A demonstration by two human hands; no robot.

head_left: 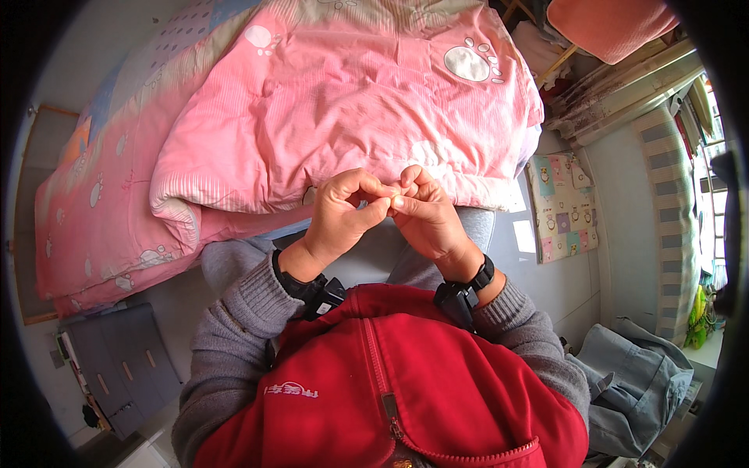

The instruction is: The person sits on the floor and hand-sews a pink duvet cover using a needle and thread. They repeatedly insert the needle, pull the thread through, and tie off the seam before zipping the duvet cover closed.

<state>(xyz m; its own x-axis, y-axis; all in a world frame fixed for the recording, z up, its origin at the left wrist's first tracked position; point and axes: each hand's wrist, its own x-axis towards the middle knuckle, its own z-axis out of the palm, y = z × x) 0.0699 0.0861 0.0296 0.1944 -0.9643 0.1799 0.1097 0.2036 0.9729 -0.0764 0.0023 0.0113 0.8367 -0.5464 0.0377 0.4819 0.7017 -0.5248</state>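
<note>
My left hand (341, 217) and my right hand (434, 223) meet above my lap, at the near edge of a pink quilt (328, 117) with white paw prints. Both are closed in a pinch, thumb against forefinger, and the fingertips nearly touch. Whatever lies between them is too small or too hidden to make out. The quilt is spread rumpled over a bed, its near edge folded under and hanging just beyond my knees. A black band with a small box sits on each wrist.
A grey-blue bag or cloth bundle (632, 390) slumps at the lower right. On the right floor lies a patterned mat (563, 207). Curtains (624, 90) hang by the window. A dark grey cabinet (129, 366) stands at the lower left, and a pink cushion-like item (612, 27) is at the upper right.
</note>
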